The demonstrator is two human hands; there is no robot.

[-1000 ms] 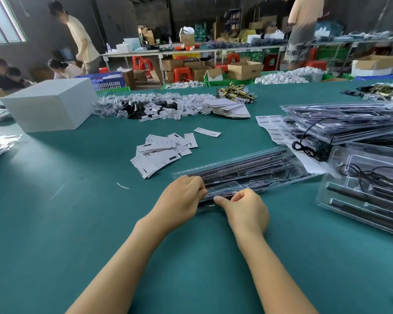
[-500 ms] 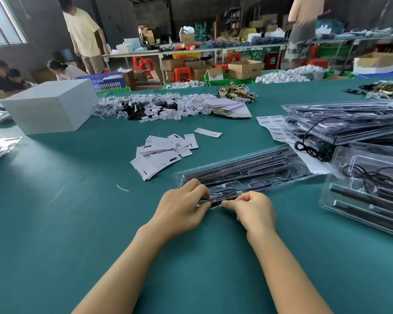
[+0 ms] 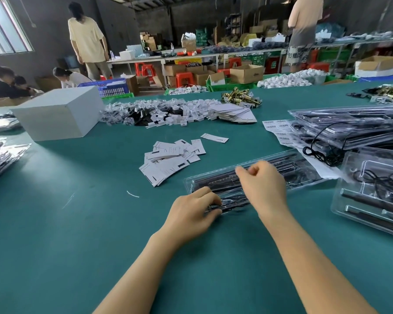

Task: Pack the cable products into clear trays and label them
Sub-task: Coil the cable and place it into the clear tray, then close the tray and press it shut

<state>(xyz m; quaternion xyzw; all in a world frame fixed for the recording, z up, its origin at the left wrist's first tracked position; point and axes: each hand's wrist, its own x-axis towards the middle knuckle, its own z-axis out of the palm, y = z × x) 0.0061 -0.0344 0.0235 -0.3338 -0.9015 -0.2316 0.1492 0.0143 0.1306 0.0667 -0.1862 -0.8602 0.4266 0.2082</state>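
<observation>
A long clear tray (image 3: 304,172) holding black cable parts lies slantwise on the green table in front of me. My left hand (image 3: 191,211) grips its near end, fingers curled over the edge. My right hand (image 3: 262,184) hovers blurred above the tray's middle with fingers curled; whether it holds anything is unclear. A loose pile of white label cards (image 3: 170,157) lies just left of the tray. Barcode sticker sheets (image 3: 279,131) lie to the right behind it.
Stacked filled clear trays (image 3: 349,123) and an open tray with cables (image 3: 372,196) crowd the right side. A white box (image 3: 57,113) stands far left, small white parts (image 3: 168,112) and brass pieces (image 3: 241,99) at the back. Several people work beyond the table.
My right hand has left the tray's near end and risen forward over its middle. My left hand stays gripping the near end. A standing person at the back left has shifted right.
</observation>
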